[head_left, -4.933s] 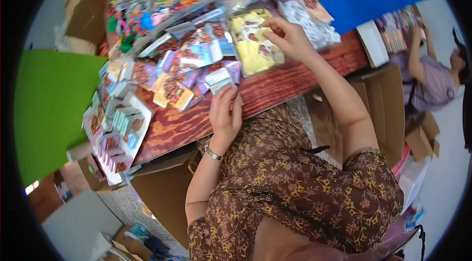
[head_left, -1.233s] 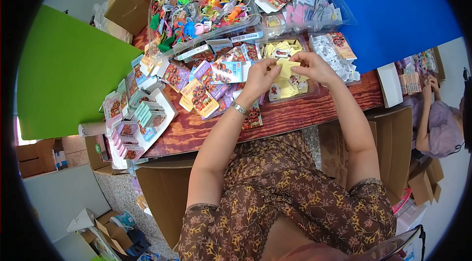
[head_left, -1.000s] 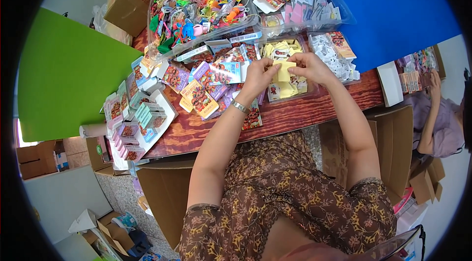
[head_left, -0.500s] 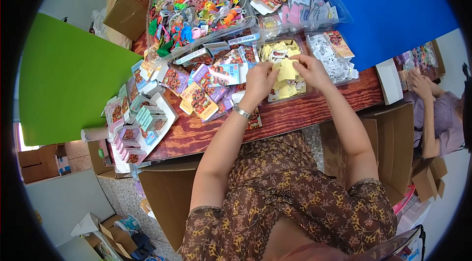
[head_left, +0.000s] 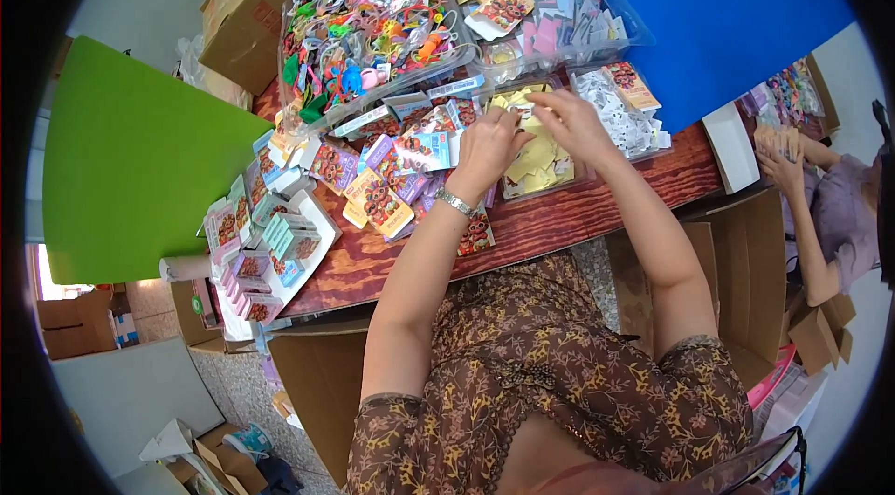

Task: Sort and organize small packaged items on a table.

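Both hands are over a clear tray point(head_left: 589, 180) of yellow paper slips point(head_left: 552, 174). My left hand point(head_left: 488, 152), with a metal-band watch on its wrist, is closed at the tray's left side, and a yellow slip point(head_left: 533, 152) shows against its thumb. Close by on the right, my right hand point(head_left: 573, 129) has its fingertips drawn together over the slips at the far part of the tray. What lies between those fingertips is too small to tell. Small printed boxes point(head_left: 378, 201) in orange, purple and blue lie heaped beside my left hand.
Behind stand a bin of colourful stringed trinkets point(head_left: 373, 29) and a bin of folded cards point(head_left: 569, 6). White printed slips point(head_left: 620, 122) fill a tray at right. Upright boxes stand in a white tray point(head_left: 317, 257) at left. Another person's hand point(head_left: 781, 159) holds boxes at far right.
Both hands held a yellow slip between them before. Now my right hand has moved up and left, its fingertips off that slip, and my left hand has turned inward. The view has shifted slightly.
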A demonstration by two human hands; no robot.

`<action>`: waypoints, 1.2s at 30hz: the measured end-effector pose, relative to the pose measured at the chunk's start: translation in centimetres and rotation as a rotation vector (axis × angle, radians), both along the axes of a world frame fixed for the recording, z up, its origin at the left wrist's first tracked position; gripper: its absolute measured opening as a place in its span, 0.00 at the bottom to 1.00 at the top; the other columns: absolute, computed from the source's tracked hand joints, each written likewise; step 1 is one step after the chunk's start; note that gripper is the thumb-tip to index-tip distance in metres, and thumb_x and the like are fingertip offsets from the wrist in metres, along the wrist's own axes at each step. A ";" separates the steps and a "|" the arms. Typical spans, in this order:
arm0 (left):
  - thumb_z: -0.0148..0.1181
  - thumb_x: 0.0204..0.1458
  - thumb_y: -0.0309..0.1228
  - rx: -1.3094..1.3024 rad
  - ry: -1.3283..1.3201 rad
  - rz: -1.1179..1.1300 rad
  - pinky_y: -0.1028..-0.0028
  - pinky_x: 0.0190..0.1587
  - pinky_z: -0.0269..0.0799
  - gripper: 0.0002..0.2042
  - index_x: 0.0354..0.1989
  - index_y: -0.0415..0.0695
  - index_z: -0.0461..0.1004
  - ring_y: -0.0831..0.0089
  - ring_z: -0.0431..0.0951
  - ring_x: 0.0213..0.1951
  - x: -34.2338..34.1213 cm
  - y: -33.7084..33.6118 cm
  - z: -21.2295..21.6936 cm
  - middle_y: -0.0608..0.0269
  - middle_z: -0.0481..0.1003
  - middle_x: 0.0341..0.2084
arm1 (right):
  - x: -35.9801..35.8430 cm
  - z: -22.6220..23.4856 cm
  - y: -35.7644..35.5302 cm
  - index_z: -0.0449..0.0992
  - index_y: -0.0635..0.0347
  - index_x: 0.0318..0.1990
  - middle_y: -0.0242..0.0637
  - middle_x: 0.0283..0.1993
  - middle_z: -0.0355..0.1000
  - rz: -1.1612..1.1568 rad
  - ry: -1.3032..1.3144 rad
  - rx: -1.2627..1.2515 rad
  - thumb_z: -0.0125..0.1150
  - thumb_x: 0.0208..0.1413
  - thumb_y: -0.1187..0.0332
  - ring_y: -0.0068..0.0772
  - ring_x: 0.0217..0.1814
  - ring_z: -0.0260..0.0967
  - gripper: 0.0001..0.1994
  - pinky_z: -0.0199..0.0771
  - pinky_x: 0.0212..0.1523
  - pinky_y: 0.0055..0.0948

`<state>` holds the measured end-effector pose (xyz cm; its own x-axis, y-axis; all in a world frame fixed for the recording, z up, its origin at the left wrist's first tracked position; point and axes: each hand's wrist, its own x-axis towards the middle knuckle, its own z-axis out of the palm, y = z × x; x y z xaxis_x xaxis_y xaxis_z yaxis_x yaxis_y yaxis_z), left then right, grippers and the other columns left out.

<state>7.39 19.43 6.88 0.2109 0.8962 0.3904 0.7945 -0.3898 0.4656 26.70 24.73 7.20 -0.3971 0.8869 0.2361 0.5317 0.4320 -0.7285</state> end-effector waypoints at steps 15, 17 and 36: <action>0.62 0.50 0.22 0.233 0.081 -0.110 0.63 0.44 0.78 0.19 0.51 0.34 0.70 0.54 0.79 0.43 1.0 -5.9 0.5 0.49 0.77 0.44 | 0.0 -1.3 -4.2 0.76 0.61 0.50 0.29 0.36 0.76 0.041 0.709 -0.875 0.63 0.62 0.70 0.17 0.33 0.73 0.11 0.74 0.33 0.20; 0.68 0.51 0.23 0.242 -0.022 -0.077 0.60 0.48 0.78 0.22 0.54 0.34 0.70 0.50 0.79 0.48 1.0 -8.0 1.1 0.44 0.76 0.51 | 2.0 -0.5 -3.7 0.73 0.61 0.57 0.31 0.36 0.78 0.049 0.470 -0.692 0.58 0.58 0.76 0.21 0.35 0.75 0.18 0.75 0.33 0.23; 0.74 0.50 0.33 -0.346 -0.450 0.519 0.64 0.48 0.75 0.33 0.61 0.31 0.65 0.59 0.76 0.45 -3.7 -19.1 -8.1 0.50 0.76 0.46 | 9.4 1.8 7.9 0.80 0.54 0.40 0.44 0.39 0.80 0.165 -0.940 0.126 0.61 0.56 0.71 0.49 0.46 0.79 0.05 0.77 0.45 0.47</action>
